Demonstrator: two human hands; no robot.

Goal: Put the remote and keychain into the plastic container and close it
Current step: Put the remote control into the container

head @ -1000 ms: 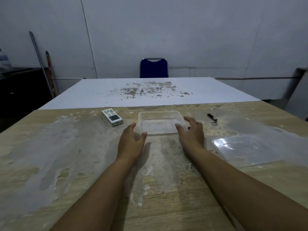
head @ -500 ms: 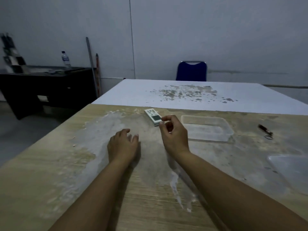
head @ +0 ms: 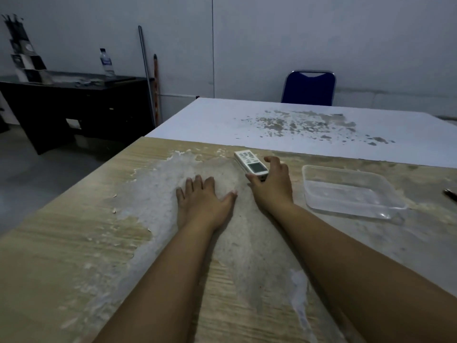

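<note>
The step in hand is the pickup of the remote (head: 251, 165). The right hand (head: 270, 188) has its thumb at the near end of the remote and its fingers curled over the far side; whether the grip has closed firm I cannot tell from this angle, and the remote appears to lie on the table (head: 74, 243). The left hand (head: 205, 203) rests flat on the table, fingers spread, holding nothing. The plastic container (head: 351, 191) stands open and empty just right of the right hand. A dark object at the right edge of the view is probably the keychain (head: 450, 194). The lid is out of view.

Next move, in my judgement: pinch the remote firmly, lift it, and carry it right into the container.

Against half a second ago: the right hand has advanced from just short of the remote to around it; the left hand has flattened.
</note>
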